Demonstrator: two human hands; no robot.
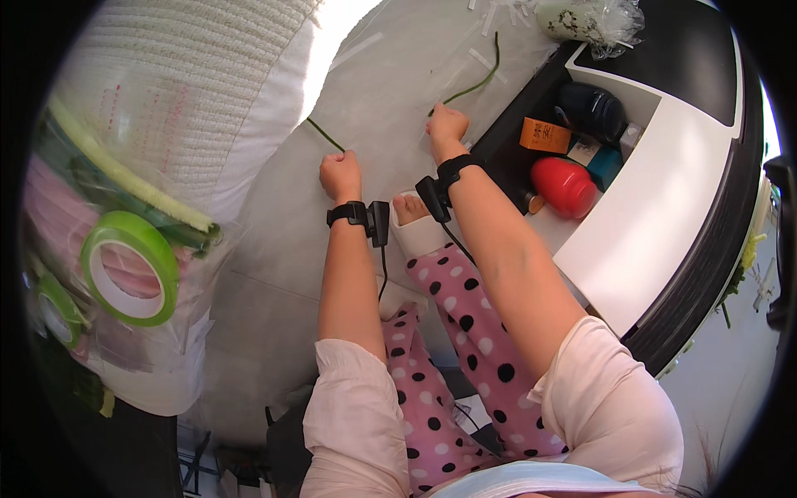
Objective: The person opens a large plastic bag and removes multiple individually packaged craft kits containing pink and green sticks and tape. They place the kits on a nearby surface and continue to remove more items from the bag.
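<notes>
My left hand (340,176) is closed in a fist around one end of a thin green stem (325,133), which looks like a pipe cleaner or wrapped wire. That stem runs up and left toward the edge of the bed. Out ahead, my right hand (447,127) grips the lower end of another thin green length (476,86), which curves upward to a free tip. No link between the two lengths shows. Both hands hang over the pale floor (386,93), and the fingertips are mostly hidden from above.
Left, a bed (249,68) bears a clear bag of pipe cleaners (143,180) and a roll of green-edged tape (168,280). Right, an open drawer (542,230) holds a red jar (563,187), a dark jar (591,111) and an orange box (544,135). Tape strips (489,65) litter the floor.
</notes>
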